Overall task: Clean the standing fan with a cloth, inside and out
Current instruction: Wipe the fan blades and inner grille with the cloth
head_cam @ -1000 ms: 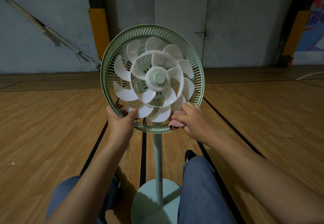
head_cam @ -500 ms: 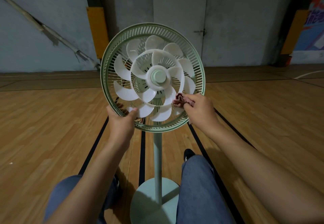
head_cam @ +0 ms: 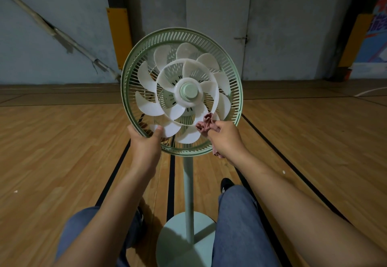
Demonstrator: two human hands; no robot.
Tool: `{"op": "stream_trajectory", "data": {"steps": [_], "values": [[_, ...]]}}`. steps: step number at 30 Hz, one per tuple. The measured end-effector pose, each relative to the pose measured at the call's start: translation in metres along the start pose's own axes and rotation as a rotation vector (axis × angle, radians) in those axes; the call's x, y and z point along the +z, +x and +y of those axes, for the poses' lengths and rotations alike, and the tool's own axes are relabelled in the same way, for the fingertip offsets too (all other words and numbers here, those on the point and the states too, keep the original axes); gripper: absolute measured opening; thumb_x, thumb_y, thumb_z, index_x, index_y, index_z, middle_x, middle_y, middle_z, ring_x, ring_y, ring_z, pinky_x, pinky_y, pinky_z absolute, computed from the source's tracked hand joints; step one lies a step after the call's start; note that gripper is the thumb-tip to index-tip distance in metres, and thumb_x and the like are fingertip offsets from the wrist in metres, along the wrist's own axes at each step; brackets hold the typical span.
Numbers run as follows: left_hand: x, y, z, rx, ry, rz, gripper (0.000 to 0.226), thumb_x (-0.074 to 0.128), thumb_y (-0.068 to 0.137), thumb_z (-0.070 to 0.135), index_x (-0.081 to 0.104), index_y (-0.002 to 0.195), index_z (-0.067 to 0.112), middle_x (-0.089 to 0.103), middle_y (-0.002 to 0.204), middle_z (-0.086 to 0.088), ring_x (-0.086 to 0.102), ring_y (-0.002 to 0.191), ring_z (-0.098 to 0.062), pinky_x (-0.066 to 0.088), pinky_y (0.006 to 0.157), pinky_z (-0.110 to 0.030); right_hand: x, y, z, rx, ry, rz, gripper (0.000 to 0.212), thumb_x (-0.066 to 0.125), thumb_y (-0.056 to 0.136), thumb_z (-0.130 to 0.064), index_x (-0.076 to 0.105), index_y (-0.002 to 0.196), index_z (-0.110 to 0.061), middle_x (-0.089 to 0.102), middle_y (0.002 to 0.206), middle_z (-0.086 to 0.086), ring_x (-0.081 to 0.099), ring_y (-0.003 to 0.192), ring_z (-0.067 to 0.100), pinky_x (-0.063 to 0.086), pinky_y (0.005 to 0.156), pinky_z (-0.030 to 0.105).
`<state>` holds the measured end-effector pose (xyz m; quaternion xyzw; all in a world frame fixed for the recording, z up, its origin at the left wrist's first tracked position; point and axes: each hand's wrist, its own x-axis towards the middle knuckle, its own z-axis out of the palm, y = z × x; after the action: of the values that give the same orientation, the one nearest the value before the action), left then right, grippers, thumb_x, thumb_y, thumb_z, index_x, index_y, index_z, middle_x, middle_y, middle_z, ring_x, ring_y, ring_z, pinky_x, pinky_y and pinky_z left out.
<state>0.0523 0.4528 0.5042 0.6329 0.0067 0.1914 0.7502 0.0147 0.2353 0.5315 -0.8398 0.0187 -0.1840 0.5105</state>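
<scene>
A pale green standing fan [head_cam: 234, 72] faces me with its front grille off, so the white blades [head_cam: 149, 107] and green hub [head_cam: 189, 91] lie bare. My left hand [head_cam: 145, 141] grips the lower left rim of the guard ring, thumb over its front edge. My right hand [head_cam: 225, 139] holds a crumpled pink cloth [head_cam: 205, 125] and presses it against a lower right blade. A tail of the cloth hangs below that hand. The fan's pole [head_cam: 188, 185] runs down to a round base [head_cam: 184, 243] between my knees.
My legs in blue jeans [head_cam: 240, 225] sit on either side of the base, with a black shoe [head_cam: 226, 184] beside the pole. Wooden floor [head_cam: 62, 151] with black lines spreads all round. A grey wall with a white door [head_cam: 217, 26] stands behind the fan.
My right hand has lifted the cloth from the bottom rim of the guard up onto a lower right blade. The left hand keeps its grip on the rim.
</scene>
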Motion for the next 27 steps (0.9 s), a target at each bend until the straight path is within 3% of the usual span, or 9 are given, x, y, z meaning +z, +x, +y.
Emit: {"op": "stream_trajectory", "data": {"steps": [4,7,10,14,17,19,27], "values": [[-0.001,-0.001,0.003,-0.011,-0.030,-0.025,0.036,0.072,0.103,0.036,0.043,0.119,0.049,0.064,0.124,0.010,0.071,0.114,-0.022,0.060,0.100,-0.059,-0.004,0.000,-0.006,-0.036,-0.108,-0.116,0.031,0.051,0.101,-0.006,0.056,0.071,-0.012,0.049,0.041,0.002,0.050,0.033,0.020,0.041,0.038,0.028],[-0.003,-0.004,0.005,-0.010,-0.084,-0.056,0.041,0.077,0.099,0.037,0.044,0.118,0.052,0.067,0.128,0.007,0.073,0.115,-0.024,0.062,0.099,-0.059,-0.003,-0.002,-0.011,-0.113,-0.211,-0.171,0.029,0.050,0.101,-0.005,0.067,0.079,-0.014,0.065,0.078,0.018,0.057,0.045,0.027,0.047,0.041,0.031],[-0.003,-0.008,0.004,0.000,-0.079,-0.096,0.062,0.086,0.091,0.037,0.042,0.135,0.039,0.067,0.133,0.004,0.072,0.120,-0.025,0.060,0.102,-0.058,0.004,-0.006,-0.013,-0.194,-0.287,-0.180,0.021,0.051,0.101,-0.005,0.070,0.101,0.003,0.065,0.104,0.028,0.055,0.054,0.024,0.046,0.042,0.029],[-0.002,-0.006,0.001,0.006,-0.070,-0.099,0.055,0.087,0.091,0.022,0.047,0.122,0.044,0.070,0.127,0.001,0.075,0.113,-0.023,0.062,0.101,-0.055,0.025,-0.013,-0.017,-0.299,-0.309,-0.155,0.018,0.055,0.099,-0.007,0.074,0.096,-0.008,0.059,0.099,0.014,0.060,0.082,0.028,0.049,0.069,0.034],[-0.007,-0.006,0.000,0.019,-0.094,-0.109,0.053,0.085,0.093,0.020,0.049,0.120,0.047,0.073,0.125,0.001,0.078,0.109,-0.020,0.064,0.098,-0.054,0.031,-0.016,-0.016,-0.366,-0.353,-0.143,0.033,0.057,0.098,-0.006,0.075,0.124,-0.017,0.051,0.101,0.006,0.056,0.096,0.024,0.050,0.082,0.034],[-0.010,-0.006,-0.002,0.030,-0.102,-0.119,0.054,0.086,0.092,0.019,0.049,0.121,0.046,0.073,0.126,0.000,0.078,0.109,-0.020,0.064,0.098,-0.053,0.029,-0.019,-0.012,-0.415,-0.379,-0.139,0.035,0.058,0.098,-0.005,0.074,0.127,-0.018,0.050,0.102,0.005,0.056,0.098,0.024,0.053,0.090,0.040],[-0.008,-0.007,-0.002,0.034,-0.061,-0.066,0.049,0.079,0.098,0.019,0.049,0.119,0.051,0.070,0.127,0.003,0.072,0.116,-0.023,0.060,0.101,-0.058,0.007,-0.029,-0.001,-0.633,-0.579,-0.073,0.037,0.066,0.099,-0.014,0.069,0.134,-0.028,0.046,0.104,-0.003,0.050,0.098,0.014,0.057,0.073,0.041]]}}
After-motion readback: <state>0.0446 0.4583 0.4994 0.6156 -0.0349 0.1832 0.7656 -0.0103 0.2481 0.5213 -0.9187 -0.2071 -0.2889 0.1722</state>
